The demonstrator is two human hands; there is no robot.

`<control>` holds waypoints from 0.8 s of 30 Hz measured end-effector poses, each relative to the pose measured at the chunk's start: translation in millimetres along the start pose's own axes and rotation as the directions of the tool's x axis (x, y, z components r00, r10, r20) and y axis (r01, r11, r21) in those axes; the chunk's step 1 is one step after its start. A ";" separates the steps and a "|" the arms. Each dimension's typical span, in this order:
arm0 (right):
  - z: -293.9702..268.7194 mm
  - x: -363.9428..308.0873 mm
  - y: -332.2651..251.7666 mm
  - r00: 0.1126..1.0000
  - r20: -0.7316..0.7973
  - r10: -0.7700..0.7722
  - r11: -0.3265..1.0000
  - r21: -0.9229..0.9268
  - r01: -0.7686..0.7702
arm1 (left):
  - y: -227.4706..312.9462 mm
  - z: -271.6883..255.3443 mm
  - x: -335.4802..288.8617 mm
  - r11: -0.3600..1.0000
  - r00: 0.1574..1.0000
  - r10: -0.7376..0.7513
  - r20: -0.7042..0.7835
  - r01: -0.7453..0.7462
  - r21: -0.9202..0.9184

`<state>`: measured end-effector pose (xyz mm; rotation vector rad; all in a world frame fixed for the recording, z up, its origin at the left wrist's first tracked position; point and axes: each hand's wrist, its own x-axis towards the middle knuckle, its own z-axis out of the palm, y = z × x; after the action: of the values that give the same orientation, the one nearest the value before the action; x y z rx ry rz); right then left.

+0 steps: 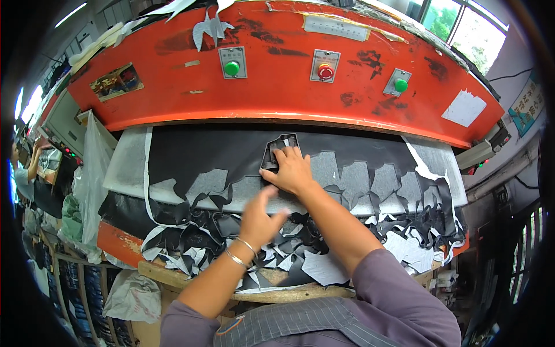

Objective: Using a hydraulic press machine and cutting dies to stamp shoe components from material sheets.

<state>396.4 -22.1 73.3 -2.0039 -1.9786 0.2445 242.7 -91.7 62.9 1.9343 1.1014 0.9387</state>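
at 9 o'clock, near the rim, another person (23,176) stands, with a clear plastic bag (95,179) hanging further in. towards 10 o'clock, black sheet material (202,147) lies over a grey cutting pad (124,165), whole along its far side and gapped with cut-outs along its near edge. at 11, a green push button (232,68) sits on the orange press beam (277,87). just below centre, towards 7 o'clock, the left hand (260,222) is blurred and seems empty, thumb and fingers apart, not touching the die. at 12, close to centre, the cutting die (281,141) appears to rest on the sheet; the right hand (295,170) is clamped on it, thumb at its near left corner, fingers over its inside. a red stop button (325,72) is at 1, a second green push button (400,85) at 2, and black and white offcuts (399,251) heap towards 5.

the step in hand looks like positioning the die on uncut material. the next move probably calls for seating it flat, clear of the gaps, with both hands away from the beam before any pressing.
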 end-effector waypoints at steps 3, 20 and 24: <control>26.5 -15.5 21.1 0.941 -0.338 0.023 0.990 0.137 0.025 | -48.9 -3.4 23.9 0.974 0.985 -0.054 -0.163 0.088 0.210; 50.0 -51.2 49.7 0.902 -0.426 0.074 0.992 0.126 -0.022 | -85.0 2.8 76.1 0.919 0.997 0.076 0.002 -0.071 0.387; 48.8 -49.5 47.1 0.890 -0.453 0.055 0.995 0.094 -0.013 | -85.0 -0.2 78.1 0.921 0.990 0.139 -0.014 -0.124 0.368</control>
<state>422.9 -66.2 7.0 -1.8321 -1.6070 -0.1232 239.3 11.0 10.3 2.3263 1.2529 0.8927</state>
